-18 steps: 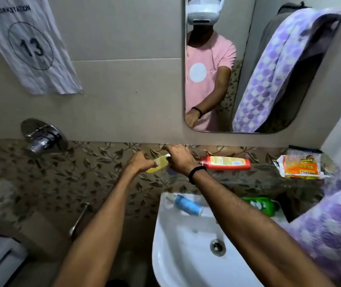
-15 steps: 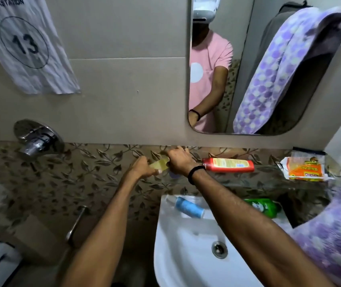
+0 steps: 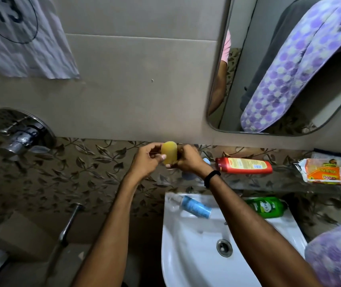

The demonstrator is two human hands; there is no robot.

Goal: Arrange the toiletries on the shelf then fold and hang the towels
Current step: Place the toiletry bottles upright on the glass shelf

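Nearest, at the right of the white sink (image 3: pixel 188 266), a fold of purple dotted towel (image 3: pixel 335 257). On the sink's back rim, lying flat, a blue bottle (image 3: pixel 195 206) towards the left and a green bottle (image 3: pixel 266 206) towards the right, well apart. Above and behind the sink's left corner, both arms stretched out, with left hand (image 3: pixel 144 163) and right hand (image 3: pixel 188 162) meeting round a yellow container (image 3: pixel 169 152) held upright, rounded end up. Left thumb across its front and fingers curled behind; right fingers wrapped about its lower part. Behind the sink, a glass shelf (image 3: pixel 285 184) carrying a red bottle (image 3: pixel 244 165) on its side and, further right, an orange packet (image 3: pixel 323 172). Higher above the sink, a mirror (image 3: pixel 248 59) on the wall
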